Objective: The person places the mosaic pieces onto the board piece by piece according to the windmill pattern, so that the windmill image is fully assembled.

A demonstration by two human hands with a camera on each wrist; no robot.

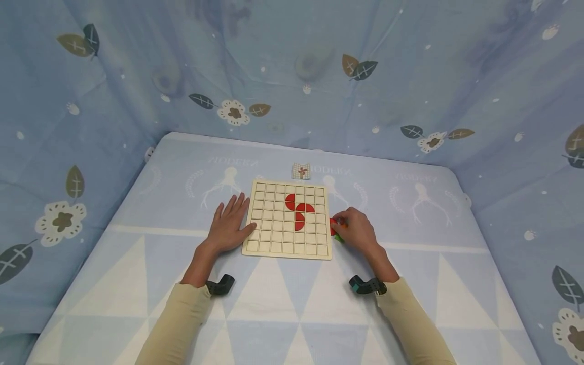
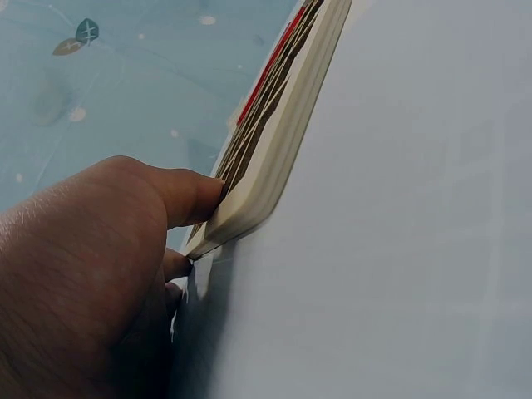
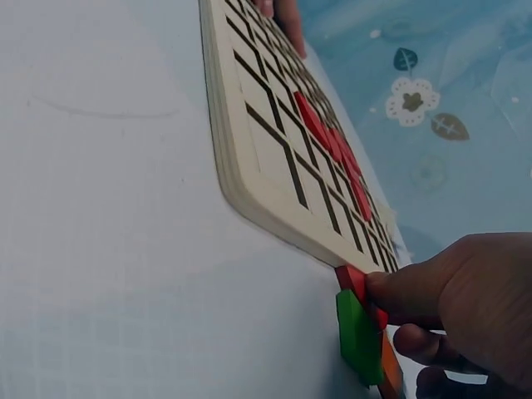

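A square wooden grid board (image 1: pixel 269 243) lies on the table. Three pairs of red quarter-round pieces (image 1: pixel 304 208) sit in its cells, curving through the upper middle. My left hand (image 1: pixel 229 226) rests at the board's left edge, fingers straight and spread. Its thumb (image 2: pixel 195 195) lies over the rim. Just off the right edge, my right hand (image 1: pixel 357 230) has curled fingers and pinches a red piece (image 3: pixel 352 283) with the thumb on it. A green piece (image 3: pixel 357 337) and an orange piece (image 3: pixel 391 366) lie against it, partly hidden by the hand in the head view.
Behind the board lies a small pattern card (image 1: pixel 301 171) with a red pinwheel figure on a grid. A patterned cloth covers the table (image 1: pixel 264 324). Blue fabric walls (image 1: pixel 292 66) with leaves and flowers rise at the back and both sides.
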